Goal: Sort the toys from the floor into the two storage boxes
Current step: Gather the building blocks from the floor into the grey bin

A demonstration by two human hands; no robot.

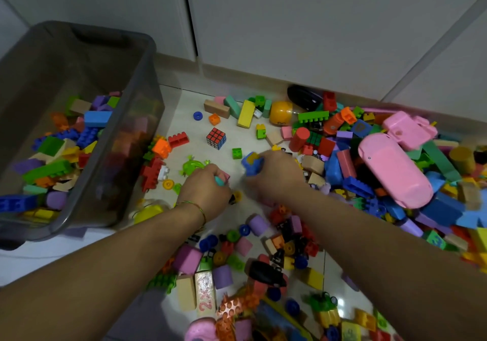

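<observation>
**Carry both handfuls to the box**

Centre frame, your left hand (pixel 204 190) has its grip curled round a teal piece (pixel 219 180). Your right hand (pixel 276 176) is clamped on a blue block (pixel 252 165). Hold both firmly, lift clear of the loose toys on the floor (pixel 238 136), and release low inside the grey storage box (pixel 79 58) at left. The second box isn't visible.

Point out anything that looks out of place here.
A black glossy thing by the wall stands out among the coloured blocks, and a puzzle cube sits alone on bare floor. Otherwise just the expected scatter beside the grey box.
</observation>
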